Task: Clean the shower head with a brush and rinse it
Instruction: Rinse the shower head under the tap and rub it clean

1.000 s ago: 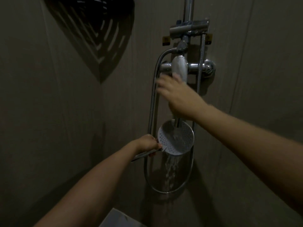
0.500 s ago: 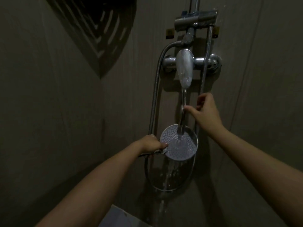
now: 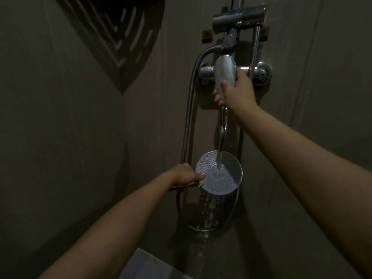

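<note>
**Inspection: shower head under running water, both hands engaged**

Your left hand (image 3: 184, 175) holds the round shower head (image 3: 219, 174) by its handle, fingers curled round the stem and the thumb resting at the rim of the disc. The head sits low against the tiled wall (image 3: 80, 137), its perforated face turned up and toward you. It lies directly beneath the tap lever (image 3: 225, 74) and inside the loop of the metal hose (image 3: 188, 117).

Your right hand (image 3: 236, 90) grips the lower part of the lever, thumb on the front and fingers wrapped behind (the fingertips show at the lever's left edge). The lever stands on the chrome mixer valve (image 3: 260, 72), which is fixed to the wall below the riser bracket (image 3: 238, 18).

A stream of water (image 3: 221, 141) falls from under the lever onto the centre of the disc, then spills off its lower edge and runs down past the bottom of the hose loop.

A dark slotted corner shelf (image 3: 120, 37) hangs at the upper left, well apart from the fittings. A pale surface (image 3: 145, 266) shows at the bottom edge; you cannot tell what it is in this dim light.
</note>
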A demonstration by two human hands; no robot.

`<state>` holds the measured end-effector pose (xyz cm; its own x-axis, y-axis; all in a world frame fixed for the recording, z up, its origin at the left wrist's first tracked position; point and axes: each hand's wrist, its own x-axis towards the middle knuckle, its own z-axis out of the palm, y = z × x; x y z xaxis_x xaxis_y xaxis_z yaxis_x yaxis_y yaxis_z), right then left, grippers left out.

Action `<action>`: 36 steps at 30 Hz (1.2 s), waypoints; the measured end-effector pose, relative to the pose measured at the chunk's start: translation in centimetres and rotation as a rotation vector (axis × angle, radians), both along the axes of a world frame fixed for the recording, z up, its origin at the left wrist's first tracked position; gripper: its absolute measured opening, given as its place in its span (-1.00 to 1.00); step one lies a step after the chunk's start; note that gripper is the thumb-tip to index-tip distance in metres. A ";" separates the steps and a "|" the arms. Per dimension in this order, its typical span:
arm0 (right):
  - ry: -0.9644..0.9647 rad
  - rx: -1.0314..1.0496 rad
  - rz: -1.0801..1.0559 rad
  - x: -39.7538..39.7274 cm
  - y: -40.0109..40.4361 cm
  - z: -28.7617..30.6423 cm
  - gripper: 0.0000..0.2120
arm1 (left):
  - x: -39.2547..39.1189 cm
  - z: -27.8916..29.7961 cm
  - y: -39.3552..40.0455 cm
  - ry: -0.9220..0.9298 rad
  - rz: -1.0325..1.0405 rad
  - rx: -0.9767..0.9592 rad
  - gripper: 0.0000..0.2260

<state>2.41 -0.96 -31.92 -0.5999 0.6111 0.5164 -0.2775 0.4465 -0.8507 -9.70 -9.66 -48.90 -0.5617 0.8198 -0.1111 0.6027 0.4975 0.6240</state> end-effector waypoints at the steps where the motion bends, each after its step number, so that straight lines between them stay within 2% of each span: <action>1: 0.016 0.001 0.011 0.0 0.1 -0.2 -0.49 | 0.2 0.0 0.0 -0.019 0.003 0.005 -0.61; 9: 0.046 0.011 0.053 -0.1 0.6 -0.6 -0.48 | 0.9 0.4 0.2 -0.042 0.014 0.015 -0.64; 13: 0.089 0.099 0.037 0.4 0.5 -1.3 -0.48 | 1.1 0.4 0.0 -0.059 0.011 0.025 -0.64; 14: 0.124 0.138 0.011 0.8 0.3 -2.3 -0.50 | 1.1 0.3 -0.1 -0.057 0.006 0.039 -0.64; 16: 0.170 0.239 -0.118 1.7 0.0 -5.9 -0.70 | 1.3 0.1 -0.2 -0.021 0.005 0.062 -0.62; 17: 0.134 0.265 -0.211 2.2 0.1 -8.2 -0.81 | 1.4 0.1 -0.3 0.016 0.010 0.060 -0.60; 19: -0.059 0.254 -0.357 2.8 1.1 -12.7 -0.95 | 1.5 0.3 -0.3 0.151 0.008 0.004 -0.55; 20: -0.208 0.266 -0.390 2.9 1.8 -14.5 -0.91 | 1.4 0.3 -0.3 0.228 0.003 -0.035 -0.53; 22: -0.529 0.462 -0.396 2.3 3.0 -16.8 -0.62 | 1.4 0.3 -0.3 0.374 -0.007 -0.104 -0.50; 24: -0.693 0.672 -0.374 1.6 3.1 -17.1 -0.39 | 1.2 0.2 -0.3 0.536 -0.035 -0.153 -0.45; 25: -0.733 0.749 -0.358 1.2 3.1 -16.9 -0.36 | 1.1 0.2 -0.3 0.596 -0.053 -0.168 -0.42; 27: -0.776 0.843 -0.311 0.6 3.3 -16.6 -0.44 | 0.9 0.2 -0.4 0.643 -0.080 -0.174 -0.39; 29: -0.780 0.812 -0.297 0.3 3.7 -15.9 -0.63 | 1.0 0.1 -0.4 0.666 -0.103 -0.171 -0.41; 31: -0.754 0.776 -0.365 0.3 3.7 -15.4 -0.71 | 1.3 -0.2 -0.2 0.700 -0.103 -0.151 -0.44; 33: -0.704 0.926 -0.433 0.2 3.2 -15.6 -0.70 | 1.3 -0.4 -0.2 0.685 -0.067 -0.110 -0.46; 35: -0.675 1.102 -0.422 0.2 2.7 -16.2 -0.58 | 1.1 -0.3 -0.5 0.647 -0.033 -0.080 -0.45; 36: -0.695 1.098 -0.415 0.1 2.7 -16.3 -0.53 | 1.0 -0.3 -0.6 0.625 -0.028 -0.075 -0.44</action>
